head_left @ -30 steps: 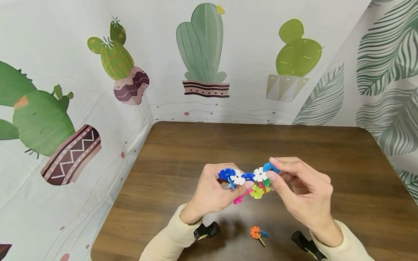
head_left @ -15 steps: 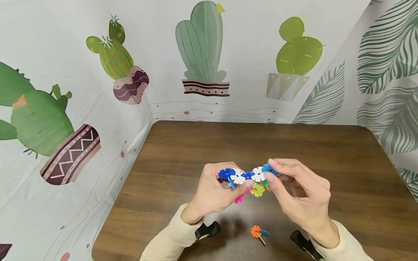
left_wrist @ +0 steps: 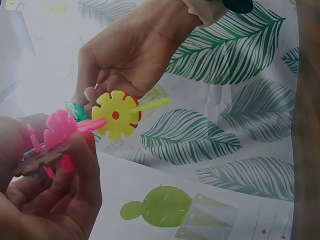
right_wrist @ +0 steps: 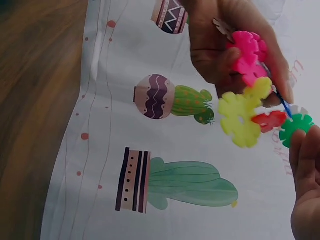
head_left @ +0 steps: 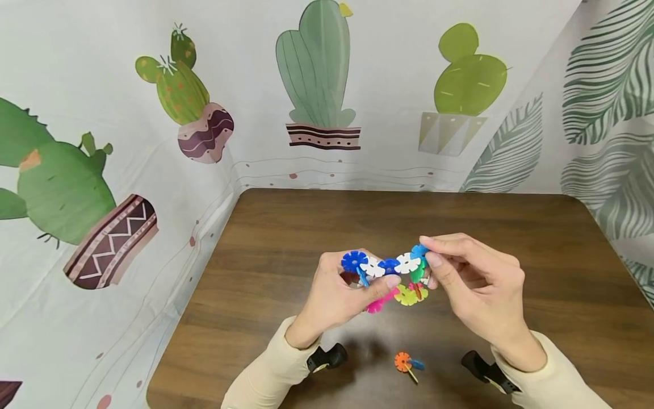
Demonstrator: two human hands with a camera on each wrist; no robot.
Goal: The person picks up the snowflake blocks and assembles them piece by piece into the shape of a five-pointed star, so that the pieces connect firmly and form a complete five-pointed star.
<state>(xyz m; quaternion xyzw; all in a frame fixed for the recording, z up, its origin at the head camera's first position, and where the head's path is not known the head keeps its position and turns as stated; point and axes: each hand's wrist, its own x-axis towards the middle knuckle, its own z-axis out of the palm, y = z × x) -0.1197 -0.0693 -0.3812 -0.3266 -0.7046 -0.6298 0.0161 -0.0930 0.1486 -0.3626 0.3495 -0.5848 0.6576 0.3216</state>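
Observation:
A chain of notched plastic flower discs, snowflake-shaped building pieces, hangs in the air between both hands. My left hand [head_left: 327, 298] grips its left part, thumb across the front near the middle dark blue disc [head_left: 389, 266]. My right hand [head_left: 482, 295] pinches the light blue disc [head_left: 419, 252] at the right end between thumb and forefinger. White discs [head_left: 407, 263] sit between the blue ones. Below hang a green disc [head_left: 418, 272], yellow discs [left_wrist: 112, 116], a red disc [right_wrist: 270, 121] and pink discs [right_wrist: 246, 55]. A brownish disc [left_wrist: 42, 160] lies within the left fingers.
A small joined cluster with an orange disc [head_left: 402, 362] lies on the brown wooden table [head_left: 286, 227] near its front, between the forearms. Black wrist straps [head_left: 327, 358] sit on both wrists. A cactus-print cloth [head_left: 388, 102] hangs behind the table.
My right hand has risen a little and shifted slightly right, lifting the light blue end. More of the green and red discs shows beneath. The left hand keeps its hold.

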